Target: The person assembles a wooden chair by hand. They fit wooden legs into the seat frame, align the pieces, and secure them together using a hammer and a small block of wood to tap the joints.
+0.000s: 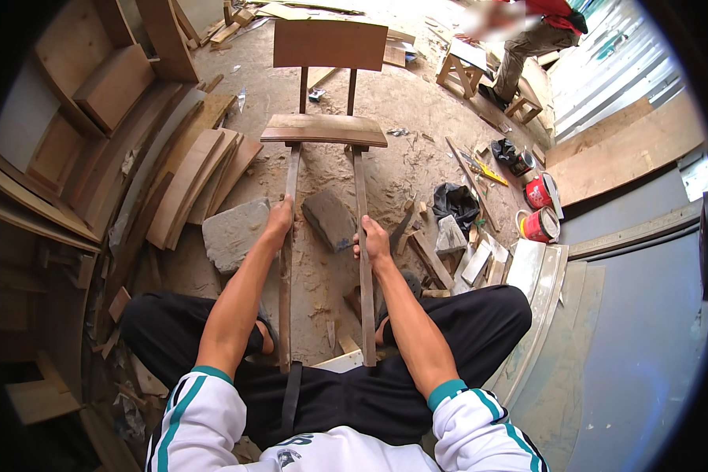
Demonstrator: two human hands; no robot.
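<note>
A brown wooden frame (322,130) with two broad panels extends from near your lap over the middle of the dusty brown floor (405,169). Your left hand (279,216) has its fingers wrapped around the left rail (286,299); your right hand (374,238) has its fingers curled around the right rail (366,307). A dark rough block (329,220) lies between them. Two red round cans (539,226) sit toward the floor's right edge.

Bright daylight, glare upper right, dark rim
</note>
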